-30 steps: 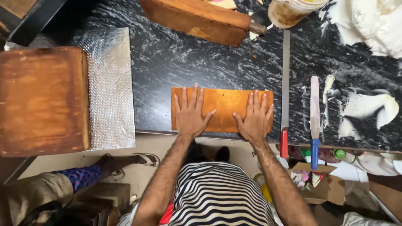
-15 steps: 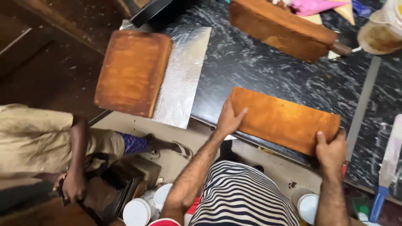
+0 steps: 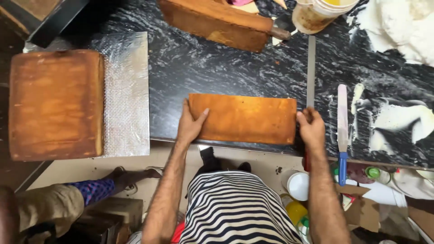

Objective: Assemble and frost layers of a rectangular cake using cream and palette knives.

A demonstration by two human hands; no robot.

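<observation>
A flat rectangular brown cake slab (image 3: pixel 246 117) lies near the front edge of the black marbled counter (image 3: pixel 190 68). My left hand (image 3: pixel 190 124) grips its left end, thumb on top. My right hand (image 3: pixel 309 126) holds its right end with fingers curled on the edge. I wear a black-and-white striped shirt (image 3: pixel 235 208).
A bigger brown cake (image 3: pixel 56 104) sits on a silver foil board (image 3: pixel 126 95) at left. Another cake slab (image 3: pixel 217 20) lies at the back. A long knife (image 3: pixel 310 77), a blue-handled spatula (image 3: pixel 342 131), a tub (image 3: pixel 318 13) and white cream smears (image 3: pixel 398 27) lie at right. A person's leg (image 3: pixel 68 199) shows below left.
My hands moved from flat on top of the slab to gripping its two ends. The head view swung left and came back; the slab now lies level and squared along the counter edge.
</observation>
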